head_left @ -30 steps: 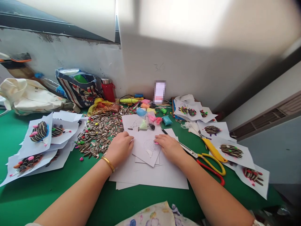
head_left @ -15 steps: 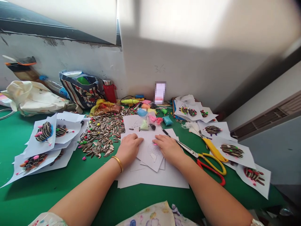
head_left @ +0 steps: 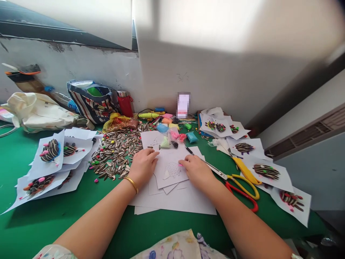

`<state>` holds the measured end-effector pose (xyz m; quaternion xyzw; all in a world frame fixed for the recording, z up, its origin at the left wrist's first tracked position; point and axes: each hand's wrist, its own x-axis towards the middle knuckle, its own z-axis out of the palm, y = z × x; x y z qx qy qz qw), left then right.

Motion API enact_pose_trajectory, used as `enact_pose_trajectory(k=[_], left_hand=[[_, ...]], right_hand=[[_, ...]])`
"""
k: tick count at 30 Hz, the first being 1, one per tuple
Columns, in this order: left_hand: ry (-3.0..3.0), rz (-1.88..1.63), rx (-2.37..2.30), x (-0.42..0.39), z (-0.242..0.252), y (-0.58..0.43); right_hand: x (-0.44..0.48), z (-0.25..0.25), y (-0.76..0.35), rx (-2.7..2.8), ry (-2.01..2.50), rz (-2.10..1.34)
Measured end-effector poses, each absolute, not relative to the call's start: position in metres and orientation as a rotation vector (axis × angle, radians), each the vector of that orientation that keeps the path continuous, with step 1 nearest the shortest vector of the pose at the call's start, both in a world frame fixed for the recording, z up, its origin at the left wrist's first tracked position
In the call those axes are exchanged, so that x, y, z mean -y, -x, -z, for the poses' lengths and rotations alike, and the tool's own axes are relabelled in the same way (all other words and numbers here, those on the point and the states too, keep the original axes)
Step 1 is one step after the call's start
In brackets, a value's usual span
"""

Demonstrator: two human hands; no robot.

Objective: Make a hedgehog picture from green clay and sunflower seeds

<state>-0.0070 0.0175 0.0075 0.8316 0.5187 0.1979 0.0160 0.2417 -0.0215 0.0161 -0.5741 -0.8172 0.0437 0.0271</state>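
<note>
A small white sheet with a drawn hedgehog outline (head_left: 171,169) lies on a stack of white papers (head_left: 172,198) on the green table (head_left: 40,223). My left hand (head_left: 142,166), with a gold bangle at the wrist, rests curled on the sheet's left edge. My right hand (head_left: 198,172) presses on its right edge, fingers pinched around a small pink bit. A heap of striped sunflower seeds (head_left: 115,154) lies just left of my left hand.
Scissors with yellow and red handles (head_left: 237,181) lie right of my right hand. Finished seed hedgehog pictures (head_left: 51,151) are piled left and along the right (head_left: 265,172). Coloured clay packets (head_left: 172,135), a red flask (head_left: 125,103), a striped bag (head_left: 90,100) and a cloth bag (head_left: 35,111) stand by the wall.
The hedgehog sheet has been turned from tilted to nearly square with me. Both hands shifted slightly with it, staying on its edges.
</note>
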Motion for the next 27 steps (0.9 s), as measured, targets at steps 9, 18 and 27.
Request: enact_pose_trajectory(k=[9,18,27], left_hand=[[-2.672,-0.316,-1.162,0.012,-0.007,-0.005],[-2.659,-0.226,-1.236,0.000,-0.001,0.008],[-2.627,-0.245,-1.206,0.001,-0.008,0.007]], right_hand=[[0.017,-0.013,-0.242,2.439,1.785,-0.112],[0.002,0.007,-0.229,2.488,1.618,-0.252],[-0.004,0.010,-0.240,2.471,1.513,-0.218]])
